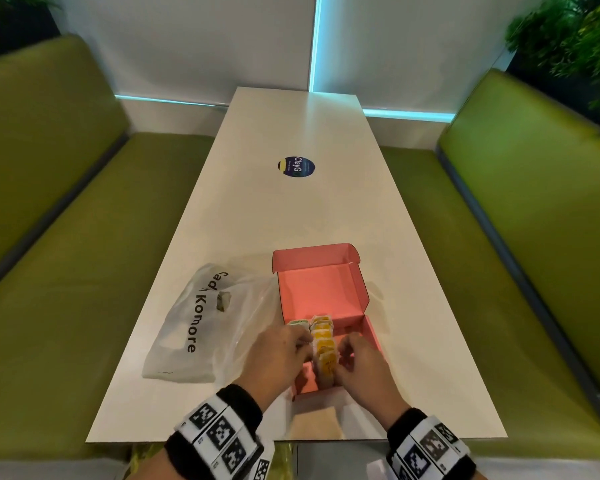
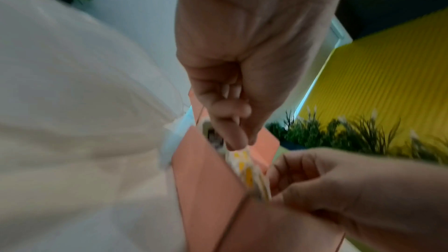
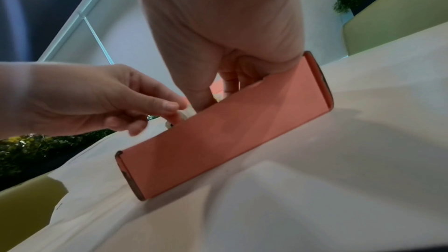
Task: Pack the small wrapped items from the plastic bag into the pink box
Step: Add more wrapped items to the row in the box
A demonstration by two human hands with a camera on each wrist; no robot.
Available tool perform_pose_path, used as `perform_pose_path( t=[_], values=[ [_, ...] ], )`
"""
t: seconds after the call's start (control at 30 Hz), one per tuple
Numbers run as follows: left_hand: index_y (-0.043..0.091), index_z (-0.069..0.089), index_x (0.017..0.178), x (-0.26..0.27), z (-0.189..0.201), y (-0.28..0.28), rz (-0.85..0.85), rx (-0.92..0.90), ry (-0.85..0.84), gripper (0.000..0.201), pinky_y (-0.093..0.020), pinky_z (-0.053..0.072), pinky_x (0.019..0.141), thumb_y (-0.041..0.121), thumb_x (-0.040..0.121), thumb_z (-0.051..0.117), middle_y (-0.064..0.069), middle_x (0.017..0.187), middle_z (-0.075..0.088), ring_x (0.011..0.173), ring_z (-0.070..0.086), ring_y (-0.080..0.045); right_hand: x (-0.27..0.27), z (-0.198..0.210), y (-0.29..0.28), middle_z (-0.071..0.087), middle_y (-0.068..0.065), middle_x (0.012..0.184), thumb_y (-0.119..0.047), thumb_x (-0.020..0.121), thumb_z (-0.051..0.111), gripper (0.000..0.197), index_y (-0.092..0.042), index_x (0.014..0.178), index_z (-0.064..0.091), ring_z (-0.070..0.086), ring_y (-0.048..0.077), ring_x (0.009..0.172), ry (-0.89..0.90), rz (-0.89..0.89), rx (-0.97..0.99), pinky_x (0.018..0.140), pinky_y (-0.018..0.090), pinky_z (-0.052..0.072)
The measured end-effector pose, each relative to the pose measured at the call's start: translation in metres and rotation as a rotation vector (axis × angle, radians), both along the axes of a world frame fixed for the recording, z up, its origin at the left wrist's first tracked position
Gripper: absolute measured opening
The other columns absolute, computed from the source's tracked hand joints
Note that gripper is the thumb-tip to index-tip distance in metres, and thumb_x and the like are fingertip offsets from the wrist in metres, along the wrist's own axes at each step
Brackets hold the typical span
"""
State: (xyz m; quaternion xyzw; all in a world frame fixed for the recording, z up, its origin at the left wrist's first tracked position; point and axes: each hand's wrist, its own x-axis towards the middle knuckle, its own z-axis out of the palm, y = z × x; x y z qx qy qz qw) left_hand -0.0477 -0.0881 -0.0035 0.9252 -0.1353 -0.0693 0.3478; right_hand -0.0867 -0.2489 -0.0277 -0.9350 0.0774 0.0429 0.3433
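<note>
Both hands are down in the pink box [image 1: 321, 289], near the worktop's [image 1: 291, 209] front edge: the left hand [image 1: 274, 358] and the right hand [image 1: 364, 365], fingers curled, pinch the row of yellow wrapped items [image 1: 323, 344] from either side. This looks like straightening the row. Next likely means reaching into the plastic bag [image 1: 201, 323], just left of the box, for more.

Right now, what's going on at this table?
A person is packing small wrapped items into the open pink box on the white table. A row of yellow packets stands on edge in the box, with a few greenish ones beside it. The left hand and right hand flank the yellow row, fingers on it. The plastic bag lies left of the box, looking nearly flat.
</note>
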Motion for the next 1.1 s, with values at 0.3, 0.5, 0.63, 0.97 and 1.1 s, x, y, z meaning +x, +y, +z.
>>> perform_pose_path(
  t=[0.3,0.5,0.63,0.97,1.1],
  values=[
    [0.037,0.072,0.071,-0.032,-0.004,0.087,0.277,0.238,-0.207,0.012,-0.046,0.042,0.081,0.032,0.068,0.082,-0.002,0.125,0.054,0.116,0.037,-0.024,-0.017,0.062,0.016,0.054,-0.007,0.095,-0.015,0.085,0.054,0.01,-0.02,0.093,0.056,0.051,0.011,0.082,-0.089,0.222,-0.09,0.069,0.019,0.036],
    [0.026,0.076,0.091,-0.031,-0.01,0.102,0.248,0.221,-0.148,0.011,-0.03,0.048,0.079,0.025,0.081,0.072,0.007,0.098,0.069,0.091,0.059,-0.017,0.025,0.057,0.095,0.055,0.006,0.114,-0.007,0.088,0.042,0.027,-0.011,0.109,0.059,0.047,0.02,0.109,-0.089,0.578,-0.056,0.092,0.022,0.033],
    [0.022,0.075,0.076,-0.037,0.002,0.111,0.38,0.108,-0.269,0.009,-0.023,0.046,0.058,0.019,0.07,0.081,0.007,0.082,0.064,0.067,0.063,-0.014,0.045,0.037,0.134,0.056,0.017,0.113,-0.009,0.092,0.04,0.025,-0.003,0.109,0.057,0.05,0.034,0.106,-0.023,0.715,-0.266,0.09,0.042,0.038],
    [0.019,0.047,0.129,-0.052,-0.013,0.121,0.376,0.258,-0.311,0.1,-0.01,0.026,0.035,-0.015,0.038,0.073,-0.002,0.113,0.042,0.065,0.061,-0.021,0.061,0.022,0.171,0.049,0.014,0.129,-0.004,0.088,0.045,0.037,-0.011,0.124,0.052,0.046,0.03,0.12,-0.121,0.516,-0.059,0.1,0.033,0.037],
    [0.017,0.055,0.127,-0.057,-0.014,0.129,0.335,0.291,-0.283,0.099,-0.01,0.002,0.032,-0.014,0.035,0.072,0.002,0.111,0.045,0.061,0.058,-0.014,0.071,0.015,0.188,0.045,0.013,0.133,-0.035,0.089,0.05,0.037,-0.017,0.122,0.051,0.038,0.036,0.123,0.061,0.569,-0.334,0.099,0.047,0.038]
  ],
)
